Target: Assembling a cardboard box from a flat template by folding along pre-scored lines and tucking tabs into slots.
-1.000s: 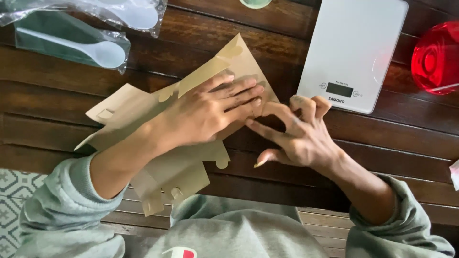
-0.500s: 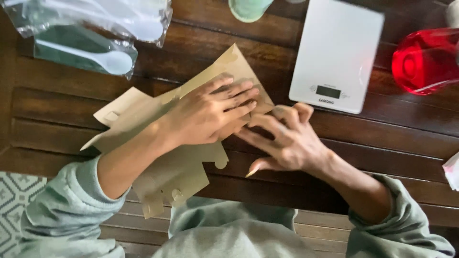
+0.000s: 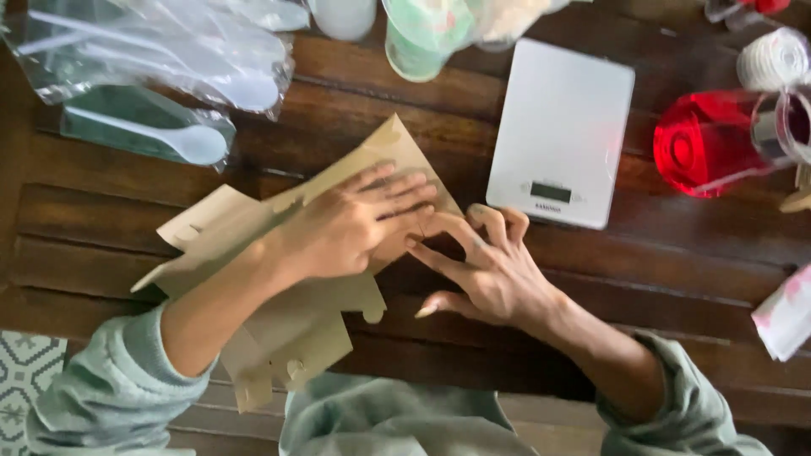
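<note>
Flat brown cardboard cutout [image 3: 287,329] laid at the wooden surface's [image 3: 693,245] near edge, pressed down by the flat, open left hand [image 3: 355,224], right hand [image 3: 486,270] spread open, fingertips touching the cutout's edge, white kitchen scale [image 3: 562,127] just beyond.

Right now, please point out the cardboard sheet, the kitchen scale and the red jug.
cardboard sheet [image 3: 296,338], head view, on its bare lower flap.
kitchen scale [image 3: 566,110], head view, on its white top.
red jug [image 3: 705,152], head view, on its red body.

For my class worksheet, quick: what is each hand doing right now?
Left hand: open, pressed flat on the tan cardboard cutout.
Right hand: open, fingertips at the cutout's edge, holding nothing.
</note>
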